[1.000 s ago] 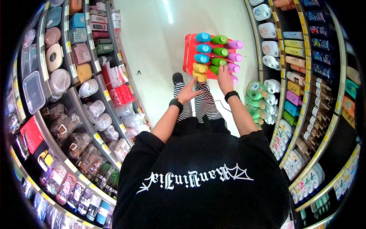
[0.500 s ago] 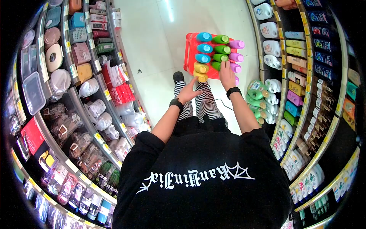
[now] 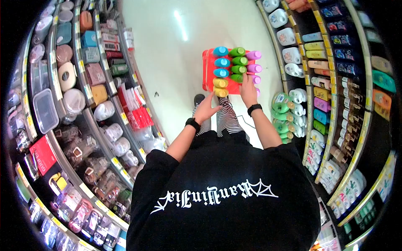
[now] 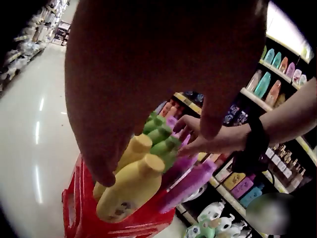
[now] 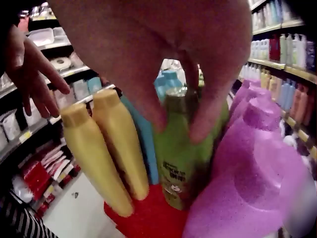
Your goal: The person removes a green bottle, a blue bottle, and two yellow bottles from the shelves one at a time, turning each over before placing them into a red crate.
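Observation:
Rows of blue bottles (image 3: 220,51), green bottles, yellow bottles (image 3: 220,91) and purple bottles (image 3: 253,55) stand on a red stool-like base (image 3: 207,79) before the person's legs. The right hand (image 3: 248,90) pinches the nearest green bottle (image 5: 178,163) below its cap, thumb and fingers on opposite sides. This bottle is upright over the red surface, between the yellow and purple rows. Beside the nearest yellow bottle is the left hand (image 3: 207,109), its fingers spread and loosely bent. In the left wrist view, one fingertip (image 4: 103,176) overlaps the yellow bottles' edge.
Shelves with plastic containers (image 3: 46,111) and wrapped goods line the left side. On the right, shelves carry white jugs (image 3: 291,55) and many bottles. Green jugs (image 3: 282,102) stand low near the right forearm. Pale tiled floor (image 3: 167,50) runs between the shelves.
The head view has shifted, so the bottles and red base appear slightly lower. The right hand stays at the same green bottle; the left hand stays beside the yellow ones.

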Tool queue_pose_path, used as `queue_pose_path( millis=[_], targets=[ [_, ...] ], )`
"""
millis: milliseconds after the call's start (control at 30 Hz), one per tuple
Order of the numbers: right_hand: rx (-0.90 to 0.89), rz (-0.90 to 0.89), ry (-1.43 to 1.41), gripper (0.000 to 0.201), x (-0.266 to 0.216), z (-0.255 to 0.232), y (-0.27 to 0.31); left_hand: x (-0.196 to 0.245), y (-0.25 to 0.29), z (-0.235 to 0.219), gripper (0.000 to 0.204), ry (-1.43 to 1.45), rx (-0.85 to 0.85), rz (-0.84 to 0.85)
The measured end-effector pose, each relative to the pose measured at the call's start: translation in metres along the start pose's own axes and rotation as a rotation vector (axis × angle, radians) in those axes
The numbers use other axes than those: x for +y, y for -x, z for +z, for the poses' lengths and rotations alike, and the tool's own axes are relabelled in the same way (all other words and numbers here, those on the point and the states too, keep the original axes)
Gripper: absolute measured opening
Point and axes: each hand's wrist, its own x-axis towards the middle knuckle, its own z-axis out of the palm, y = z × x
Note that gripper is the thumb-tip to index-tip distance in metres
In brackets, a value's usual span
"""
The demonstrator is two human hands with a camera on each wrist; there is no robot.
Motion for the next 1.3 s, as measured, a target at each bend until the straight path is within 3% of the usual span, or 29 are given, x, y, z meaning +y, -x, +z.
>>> queue_pose_path(
  millis=[67, 167, 267, 400, 533, 700, 933, 1200, 1300],
  targets=[
    [0.065, 0.066, -0.078, 0.054, -0.010, -0.019, 0.011, 0.014, 0.009, -0.018, 0.078, 0.018, 0.022, 0.107],
    [0.127, 0.177, -0.098, 0.056, -0.029, -0.060, 0.036, 0.051, 0.036, -0.055, 0.074, 0.002, 0.014, 0.225],
    [0.344, 0.195, -0.249, 0.052, -0.034, -0.087, 0.068, 0.081, 0.066, -0.088, 0.072, -0.027, 0.015, 0.365],
    [0.472, 0.284, -0.403, 0.041, -0.051, -0.131, 0.123, 0.113, 0.109, -0.118, 0.066, -0.060, -0.003, 0.512],
    [0.604, 0.304, -0.454, 0.026, -0.071, -0.155, 0.184, 0.126, 0.142, -0.124, 0.064, -0.004, -0.080, 0.518],
    [0.713, 0.372, -0.489, 0.016, -0.094, -0.173, 0.245, 0.145, 0.169, -0.110, 0.062, 0.035, -0.248, 0.570],
    [0.965, 0.371, -0.506, 0.004, -0.099, -0.193, 0.308, 0.170, 0.184, -0.071, 0.065, -0.134, -0.527, 0.681],
    [1.073, 0.459, -0.369, 0.007, -0.066, -0.211, 0.396, 0.219, 0.204, 0.001, 0.064, -0.178, -0.589, 0.880],
    [1.116, 0.439, -0.273, 0.006, -0.050, -0.223, 0.436, 0.237, 0.218, 0.037, 0.063, -0.183, -0.601, 0.856]
  ],
)
